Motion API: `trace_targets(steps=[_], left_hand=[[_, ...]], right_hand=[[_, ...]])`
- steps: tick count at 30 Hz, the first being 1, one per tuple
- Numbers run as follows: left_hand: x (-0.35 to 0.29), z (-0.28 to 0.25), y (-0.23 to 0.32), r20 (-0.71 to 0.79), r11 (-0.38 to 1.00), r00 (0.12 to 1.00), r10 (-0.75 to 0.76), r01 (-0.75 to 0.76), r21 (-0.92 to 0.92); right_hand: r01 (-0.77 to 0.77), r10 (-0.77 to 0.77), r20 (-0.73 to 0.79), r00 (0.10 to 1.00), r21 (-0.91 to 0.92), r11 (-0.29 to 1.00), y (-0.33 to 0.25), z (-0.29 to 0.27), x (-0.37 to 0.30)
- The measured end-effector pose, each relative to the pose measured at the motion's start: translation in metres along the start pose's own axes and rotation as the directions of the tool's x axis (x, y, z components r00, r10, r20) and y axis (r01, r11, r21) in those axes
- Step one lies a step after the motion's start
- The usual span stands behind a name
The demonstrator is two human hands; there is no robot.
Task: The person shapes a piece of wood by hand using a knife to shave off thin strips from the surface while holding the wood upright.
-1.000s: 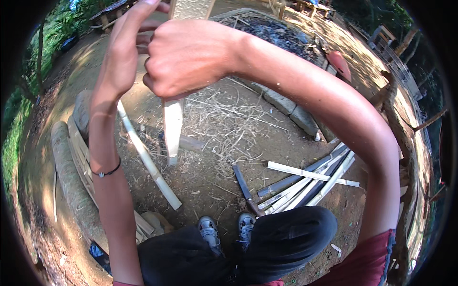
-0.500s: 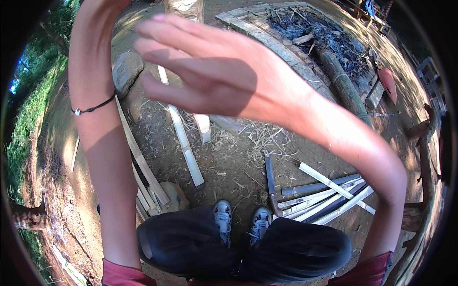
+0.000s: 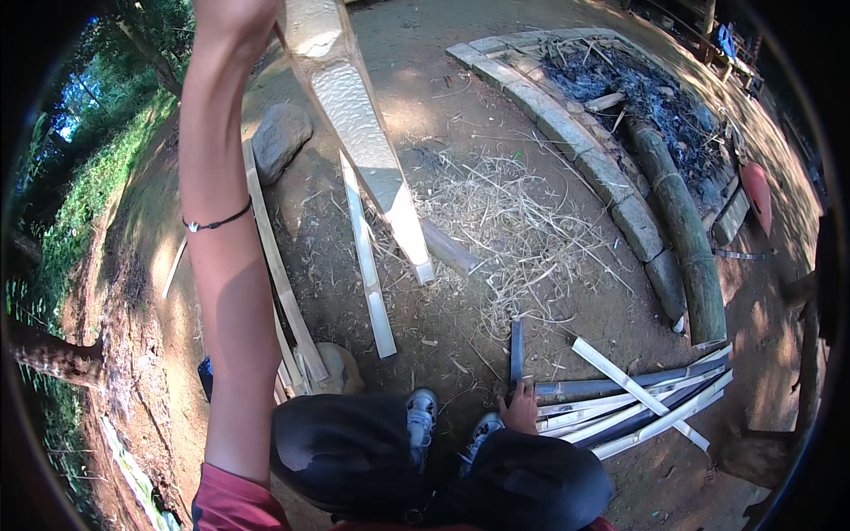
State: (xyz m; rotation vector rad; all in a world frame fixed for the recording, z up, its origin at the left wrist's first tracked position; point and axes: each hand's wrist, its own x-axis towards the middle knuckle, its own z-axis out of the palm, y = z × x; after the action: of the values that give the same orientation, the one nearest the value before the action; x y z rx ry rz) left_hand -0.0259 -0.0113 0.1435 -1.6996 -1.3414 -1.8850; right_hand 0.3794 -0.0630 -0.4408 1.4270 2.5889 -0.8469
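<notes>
Your right hand (image 3: pixel 521 409) has dropped from the long, pale split-bamboo piece (image 3: pixel 376 164) to the dark, flat-bladed tool (image 3: pixel 516 350) by your grey-and-white right shoe (image 3: pixel 483 434), so only your cropped left hand (image 3: pixel 237 14) is beside that slanting bamboo, neither hand's grip discernible.

pale tan bamboo piece (image 3: pixel 367 124), dark blue-grey blade (image 3: pixel 516 350), black bracelet (image 3: pixel 221 223), maroon sleeve (image 3: pixel 235 500), near-black trousers (image 3: pixel 354 451)
</notes>
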Motion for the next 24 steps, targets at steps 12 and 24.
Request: trace_targets(steps=[12,24], left_hand=[[0.013,-0.008,-0.029,0.148,0.927,0.939,-0.309,0.333,-0.174],[0.037,-0.031,-0.034,0.329,0.823,0.904,-0.272,0.396,-0.408]], right_hand=[[-0.026,0.0,0.078,0.997,0.333,0.942,0.019,0.013,0.022],[-0.438,0.162,0.42,0.893,0.729,0.526,-0.015,-0.08,0.054]])
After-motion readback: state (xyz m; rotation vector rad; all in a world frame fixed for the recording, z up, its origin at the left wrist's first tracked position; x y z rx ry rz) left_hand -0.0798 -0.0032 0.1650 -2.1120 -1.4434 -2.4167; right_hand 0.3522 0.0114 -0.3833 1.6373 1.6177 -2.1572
